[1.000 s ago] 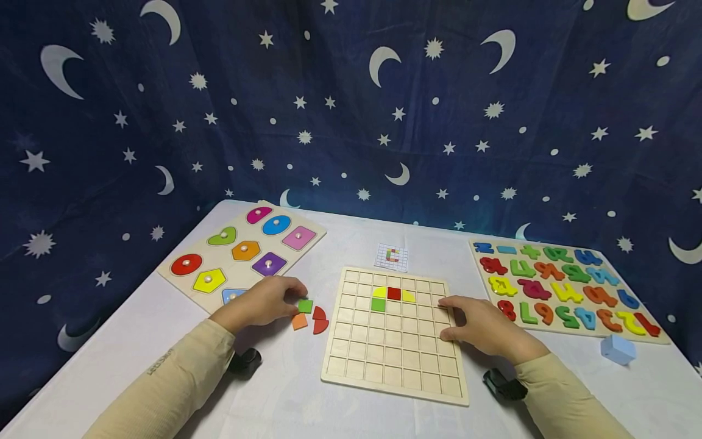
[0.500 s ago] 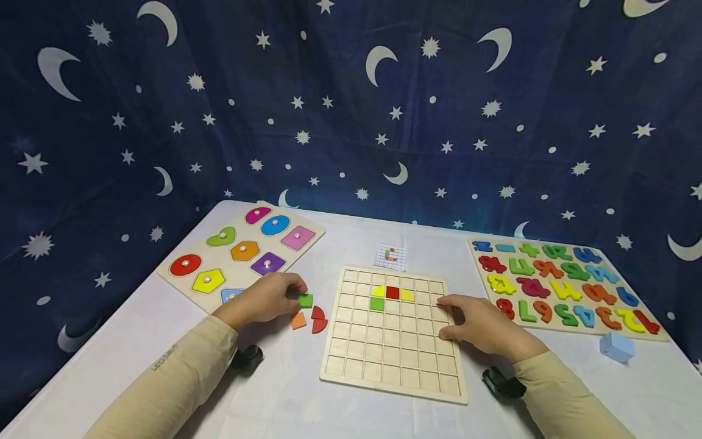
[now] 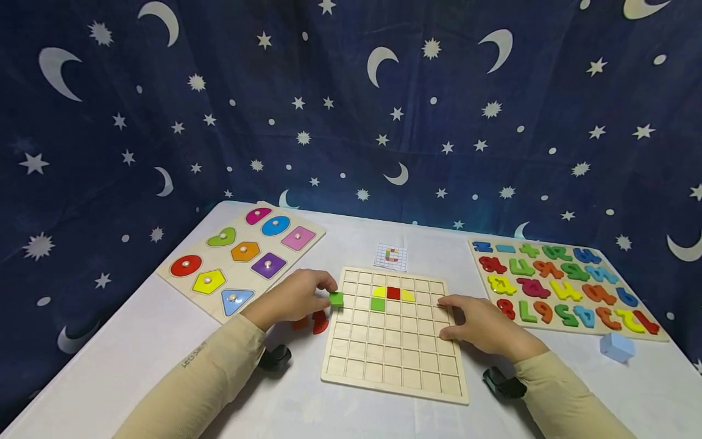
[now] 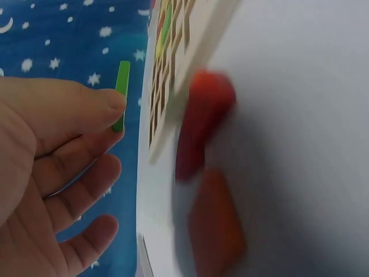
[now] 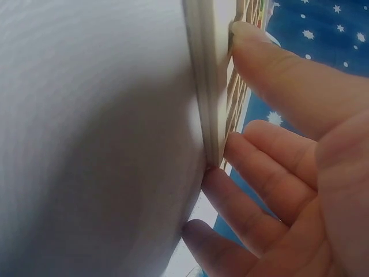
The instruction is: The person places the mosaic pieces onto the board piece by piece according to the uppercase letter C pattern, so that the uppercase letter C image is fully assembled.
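My left hand (image 3: 293, 297) pinches a green square tile (image 3: 337, 299) between thumb and index finger, over the left edge of the wooden grid board (image 3: 378, 366). In the left wrist view the green tile (image 4: 122, 86) stands edge-on, the other fingers loosely bent. On the grid lie a red square tile (image 3: 393, 293) between two yellow quarter-round pieces (image 3: 379, 292), and a green square tile (image 3: 377, 305). My right hand (image 3: 479, 323) rests at the board's right edge, thumb and fingertips touching it. Red quarter-round pieces (image 3: 320, 325) and an orange tile (image 3: 300, 324) lie beneath the left hand, partly hidden.
Behind the grid lies a small pattern card (image 3: 392, 256). A knobbed shape puzzle (image 3: 219, 259) is at the left, a number puzzle (image 3: 567, 286) at the right. Near the latter sits a light blue block (image 3: 617, 347). A star-patterned cloth (image 3: 351, 122) hangs behind the table.
The left hand has picked up the green tile from beside the loose pieces and carried it right to the grid's left edge. The right hand has stayed in place.
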{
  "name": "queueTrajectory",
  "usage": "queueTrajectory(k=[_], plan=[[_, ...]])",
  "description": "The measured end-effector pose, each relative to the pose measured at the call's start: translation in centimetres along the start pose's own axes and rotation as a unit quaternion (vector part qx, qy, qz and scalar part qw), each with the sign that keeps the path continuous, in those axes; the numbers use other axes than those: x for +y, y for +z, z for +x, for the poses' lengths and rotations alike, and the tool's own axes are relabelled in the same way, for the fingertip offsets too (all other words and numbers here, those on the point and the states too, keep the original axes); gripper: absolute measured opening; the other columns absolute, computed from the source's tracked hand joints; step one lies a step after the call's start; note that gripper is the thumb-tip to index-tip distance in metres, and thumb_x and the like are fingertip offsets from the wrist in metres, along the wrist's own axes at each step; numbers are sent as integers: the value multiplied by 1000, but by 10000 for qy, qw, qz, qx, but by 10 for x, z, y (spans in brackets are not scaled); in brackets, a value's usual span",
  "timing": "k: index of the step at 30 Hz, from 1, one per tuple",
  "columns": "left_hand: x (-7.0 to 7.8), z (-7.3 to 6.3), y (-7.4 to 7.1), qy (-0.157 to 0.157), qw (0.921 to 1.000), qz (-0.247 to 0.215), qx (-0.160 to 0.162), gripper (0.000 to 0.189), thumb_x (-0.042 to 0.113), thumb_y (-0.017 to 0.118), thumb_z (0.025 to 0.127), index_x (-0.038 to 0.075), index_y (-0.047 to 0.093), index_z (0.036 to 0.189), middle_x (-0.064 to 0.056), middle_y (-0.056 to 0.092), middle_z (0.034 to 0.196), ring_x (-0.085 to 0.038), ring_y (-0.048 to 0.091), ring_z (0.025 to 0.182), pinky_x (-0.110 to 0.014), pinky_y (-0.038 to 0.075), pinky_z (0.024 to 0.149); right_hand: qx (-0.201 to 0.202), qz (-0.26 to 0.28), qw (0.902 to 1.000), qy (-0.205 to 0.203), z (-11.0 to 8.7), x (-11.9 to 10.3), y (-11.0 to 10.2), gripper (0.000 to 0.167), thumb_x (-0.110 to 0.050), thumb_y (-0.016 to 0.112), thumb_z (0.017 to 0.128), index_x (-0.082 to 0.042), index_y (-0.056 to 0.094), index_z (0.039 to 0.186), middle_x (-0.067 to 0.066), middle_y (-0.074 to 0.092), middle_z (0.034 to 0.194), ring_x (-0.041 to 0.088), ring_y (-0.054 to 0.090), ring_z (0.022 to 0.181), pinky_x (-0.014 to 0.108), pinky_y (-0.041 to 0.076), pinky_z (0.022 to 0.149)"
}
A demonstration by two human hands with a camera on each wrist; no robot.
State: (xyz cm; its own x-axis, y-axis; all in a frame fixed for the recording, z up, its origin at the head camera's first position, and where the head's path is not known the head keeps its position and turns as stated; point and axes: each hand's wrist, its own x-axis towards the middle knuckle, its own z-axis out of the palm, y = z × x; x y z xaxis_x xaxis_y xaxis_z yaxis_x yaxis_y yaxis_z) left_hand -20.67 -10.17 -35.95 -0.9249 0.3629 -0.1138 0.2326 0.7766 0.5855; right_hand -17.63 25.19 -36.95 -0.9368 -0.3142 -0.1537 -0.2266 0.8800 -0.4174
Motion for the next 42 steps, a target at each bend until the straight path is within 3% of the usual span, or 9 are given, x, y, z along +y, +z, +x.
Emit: queueTrajectory(k=[2, 5, 9, 11, 28, 42], plan=[[6, 2, 4, 107, 9999, -30, -55, 19, 8, 73, 89, 15, 69, 106, -2, 66, 105, -20, 59, 86, -33, 55, 69, 7, 25, 10000, 37, -1, 0, 0, 69, -38, 83, 80, -6, 59, 136, 22, 55, 139, 45, 47, 129, 64, 36, 103], [14, 4, 9, 409, 9990, 139, -85, 20, 9, 74, 88, 14, 70, 107, 0, 66, 105, -19, 57, 97, -34, 53, 85, 9, 35, 10000, 68, -1, 0, 1, 68, -37, 83, 81, -6, 59, 137, 22, 55, 139, 46, 47, 130, 64, 35, 103], [22, 7, 15, 802, 9964, 197, -185, 19, 7, 75, 88, 12, 70, 106, 1, 66, 100, -19, 57, 95, -37, 50, 90, -7, 63, 9999, 88, 0, 0, 2, 68, -36, 83, 81, -6, 59, 137, 22, 55, 139, 45, 46, 130, 64, 35, 104], [25, 8, 18, 893, 9956, 184, -217, 19, 7, 75, 88, 12, 70, 105, 1, 67, 100, -19, 57, 94, -36, 50, 87, -9, 65, 9999, 78, 0, 0, 2, 68, -37, 83, 81, -6, 59, 137, 22, 54, 140, 45, 46, 131, 64, 35, 104], [40, 13, 36, 1370, 9877, 676, -345, 18, 8, 76, 86, 9, 72, 103, 3, 68, 94, -14, 58, 92, -34, 48, 93, 0, 46, 10000, 26, -1, -1, 0, 68, -37, 83, 81, -5, 59, 136, 23, 55, 139, 46, 46, 130, 64, 35, 103], [43, 16, 38, 1468, 9847, 876, -323, 16, 7, 76, 86, 9, 72, 101, 5, 67, 92, -13, 58, 92, -33, 47, 94, -26, 55, 10000, 48, -1, -1, 0, 69, -37, 83, 80, -6, 59, 137, 22, 54, 139, 46, 46, 130, 64, 35, 103]])
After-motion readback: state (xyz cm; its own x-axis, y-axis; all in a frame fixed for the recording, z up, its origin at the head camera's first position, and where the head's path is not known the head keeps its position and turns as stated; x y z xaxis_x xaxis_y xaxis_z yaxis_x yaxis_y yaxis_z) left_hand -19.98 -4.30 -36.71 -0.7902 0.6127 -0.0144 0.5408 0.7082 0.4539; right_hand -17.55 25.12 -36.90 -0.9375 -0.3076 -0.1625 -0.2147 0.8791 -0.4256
